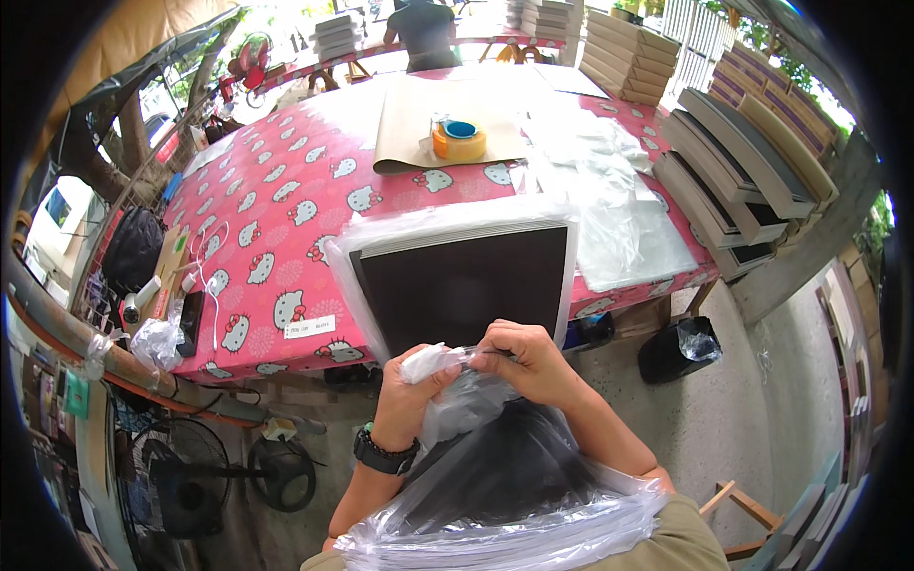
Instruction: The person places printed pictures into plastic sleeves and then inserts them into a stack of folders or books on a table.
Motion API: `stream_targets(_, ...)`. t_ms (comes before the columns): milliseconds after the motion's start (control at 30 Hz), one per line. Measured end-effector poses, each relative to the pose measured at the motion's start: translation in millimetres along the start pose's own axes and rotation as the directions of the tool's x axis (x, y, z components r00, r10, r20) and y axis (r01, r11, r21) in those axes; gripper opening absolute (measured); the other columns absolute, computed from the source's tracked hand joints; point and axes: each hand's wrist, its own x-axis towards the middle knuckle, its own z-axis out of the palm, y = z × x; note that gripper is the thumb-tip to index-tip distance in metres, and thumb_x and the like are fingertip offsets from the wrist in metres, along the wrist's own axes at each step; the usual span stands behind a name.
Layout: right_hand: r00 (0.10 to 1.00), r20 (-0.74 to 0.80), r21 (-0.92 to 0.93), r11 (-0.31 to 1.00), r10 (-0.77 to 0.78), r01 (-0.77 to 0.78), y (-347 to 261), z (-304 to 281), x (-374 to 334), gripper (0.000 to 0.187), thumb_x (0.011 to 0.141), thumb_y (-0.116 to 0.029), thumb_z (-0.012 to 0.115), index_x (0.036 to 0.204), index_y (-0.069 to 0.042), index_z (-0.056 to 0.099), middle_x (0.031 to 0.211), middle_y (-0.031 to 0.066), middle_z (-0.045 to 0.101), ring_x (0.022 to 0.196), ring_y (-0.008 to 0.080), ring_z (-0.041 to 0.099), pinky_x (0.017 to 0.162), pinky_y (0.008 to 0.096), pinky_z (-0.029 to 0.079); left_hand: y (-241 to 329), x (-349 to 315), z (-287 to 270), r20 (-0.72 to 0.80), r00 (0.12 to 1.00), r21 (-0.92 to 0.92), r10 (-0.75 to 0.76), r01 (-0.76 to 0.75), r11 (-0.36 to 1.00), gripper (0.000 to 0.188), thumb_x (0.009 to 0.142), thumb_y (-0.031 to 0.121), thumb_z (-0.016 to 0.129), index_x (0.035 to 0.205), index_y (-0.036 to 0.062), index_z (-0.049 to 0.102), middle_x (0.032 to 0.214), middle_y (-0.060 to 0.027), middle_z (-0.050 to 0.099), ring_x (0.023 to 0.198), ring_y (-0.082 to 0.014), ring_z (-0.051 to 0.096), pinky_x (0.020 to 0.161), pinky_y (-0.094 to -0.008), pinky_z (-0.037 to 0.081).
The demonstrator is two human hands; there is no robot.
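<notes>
Just past the table's front edge, my left hand (411, 392) is closed on a bunched clear plastic bag (466, 400). My right hand (531, 362) pinches the same plastic close beside it, thumb and fingers together. Beyond my hands, a flat black rectangular panel (466, 285) with pale edges lies on the table's front part, clear plastic showing around its borders. A pile of clear plastic sheets or bags (505, 533) rests against my body below my hands. Whether the plastic in my hands joins that pile, I cannot tell.
A pink cartoon-patterned cloth covers the table (314, 219). On it are tape rolls (459, 139) on brown paper (405, 119), plastic bags (619, 209) and stacked dark boxes (733, 171). A black bin (678, 350) and fan (176, 485) stand below. A person (422, 33) is at the far table.
</notes>
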Motion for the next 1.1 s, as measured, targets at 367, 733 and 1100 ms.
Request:
stream_targets(367, 0.996, -0.091, -0.055, 0.998, -0.025, 0.02, 1.8, 3.4, 0.0, 0.015, 0.067, -0.009, 0.07, 0.067, -0.001, 0.057, 0.063, 0.0061, 0.054, 0.059, 0.0151, 0.051, 0.054, 0.0254, 0.04, 0.8, 0.2, 4.4, -0.085, 0.992, -0.178, 0.088, -0.102, 0.979, 0.019, 0.072, 0.007, 0.067, 0.088, 0.0037, 0.057, 0.08, -0.0002, 0.059, 0.072, -0.0059, 0.052, 0.064, -0.0191, 0.041)
stream_targets(733, 0.977, -0.208, 0.098, 0.995, 0.04, -0.02, 15.7, -5.7, 1.6, 0.019, 0.08, -0.017, 0.061, 0.084, 0.001, 0.061, 0.072, 0.0021, 0.056, 0.066, 0.0051, 0.047, 0.059, 0.0197, 0.039, 0.5, 6.7, 11.1, -0.155, 0.987, -0.23, 0.042, -0.077, 0.97, 0.029, 0.072, 0.007, 0.068, 0.097, 0.003, 0.052, 0.083, -0.0006, 0.057, 0.077, -0.007, 0.053, 0.07, -0.02, 0.043)
stream_targets(1100, 0.942, 0.309, 0.26, 0.941, 0.131, -0.216, 19.7, -8.5, -0.6, 0.02, 0.081, -0.017, 0.059, 0.089, 0.002, 0.058, 0.08, 0.0052, 0.06, 0.076, 0.0083, 0.053, 0.071, 0.0233, 0.042, -1.8, 8.0, -7.5, -0.067, 0.994, -0.237, 0.083, -0.096, 0.967, 0.039, 0.081, 0.026, 0.06, 0.108, 0.0014, 0.049, 0.072, 0.004, 0.05, 0.063, -0.004, 0.045, 0.057, -0.0185, 0.036)
